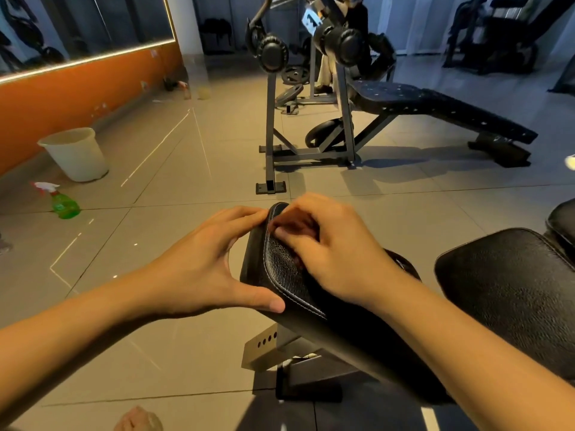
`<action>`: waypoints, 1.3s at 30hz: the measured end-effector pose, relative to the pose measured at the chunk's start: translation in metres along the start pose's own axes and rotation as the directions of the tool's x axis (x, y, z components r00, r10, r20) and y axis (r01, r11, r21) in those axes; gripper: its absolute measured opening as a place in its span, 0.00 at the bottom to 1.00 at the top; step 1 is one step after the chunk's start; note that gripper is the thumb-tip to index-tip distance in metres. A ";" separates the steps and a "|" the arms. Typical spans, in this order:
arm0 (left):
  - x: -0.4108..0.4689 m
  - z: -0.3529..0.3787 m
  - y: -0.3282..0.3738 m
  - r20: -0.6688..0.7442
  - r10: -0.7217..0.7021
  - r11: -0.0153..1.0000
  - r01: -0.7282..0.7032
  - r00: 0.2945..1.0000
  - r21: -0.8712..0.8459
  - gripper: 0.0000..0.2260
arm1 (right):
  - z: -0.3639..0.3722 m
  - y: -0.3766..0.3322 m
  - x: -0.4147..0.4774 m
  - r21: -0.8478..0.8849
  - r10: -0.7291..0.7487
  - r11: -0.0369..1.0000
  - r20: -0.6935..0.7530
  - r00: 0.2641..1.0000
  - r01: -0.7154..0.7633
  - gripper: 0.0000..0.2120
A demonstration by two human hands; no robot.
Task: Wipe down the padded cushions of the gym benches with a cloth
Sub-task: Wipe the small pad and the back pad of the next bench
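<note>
Grey gym tiles [186, 169] run beneath a black cushion [280, 270] at centre. Our left hand [205, 262] spans its left edge wide, thumb and straight fingers touching. Our right hand [336, 253] rests on top, fingers curled tight; whether they hold anything, we cannot tell.

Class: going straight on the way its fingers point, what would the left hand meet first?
The black cushion, whose end the left hand touches with its fingertips; beyond it, probably the right hand.
</note>
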State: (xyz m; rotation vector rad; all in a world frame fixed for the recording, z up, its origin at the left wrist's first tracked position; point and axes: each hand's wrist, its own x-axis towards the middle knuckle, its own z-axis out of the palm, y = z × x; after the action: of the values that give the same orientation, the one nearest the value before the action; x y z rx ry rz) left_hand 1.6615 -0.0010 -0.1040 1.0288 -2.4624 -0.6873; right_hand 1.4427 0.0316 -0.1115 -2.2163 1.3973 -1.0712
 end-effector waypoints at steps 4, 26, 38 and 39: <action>0.000 0.000 0.000 -0.003 -0.008 1.000 0.008 1.000 0.026 0.46 | -0.006 0.034 -0.015 -0.007 0.091 0.996 -0.071 0.993 -0.091 0.03; -0.006 0.016 0.013 -0.091 0.016 0.998 -0.011 0.996 0.059 0.42 | -0.006 0.026 -0.054 -0.019 0.041 0.999 -0.083 0.996 -0.042 0.02; -0.006 0.017 0.012 -0.098 0.015 0.998 -0.009 0.995 0.063 0.43 | -0.007 0.021 -0.056 -0.032 -0.062 0.998 -0.056 0.996 0.061 0.05; -0.006 0.017 0.012 -0.094 0.012 0.998 -0.006 0.995 0.062 0.43 | -0.010 0.039 -0.052 -0.087 0.021 0.996 -0.100 0.995 -0.030 0.04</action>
State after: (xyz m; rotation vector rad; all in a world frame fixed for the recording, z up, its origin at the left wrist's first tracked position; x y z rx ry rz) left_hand 1.6503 0.0150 -0.1118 1.0475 -2.4182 -0.5504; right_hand 1.3976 0.0594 -0.1509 -2.2277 1.5380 -1.1456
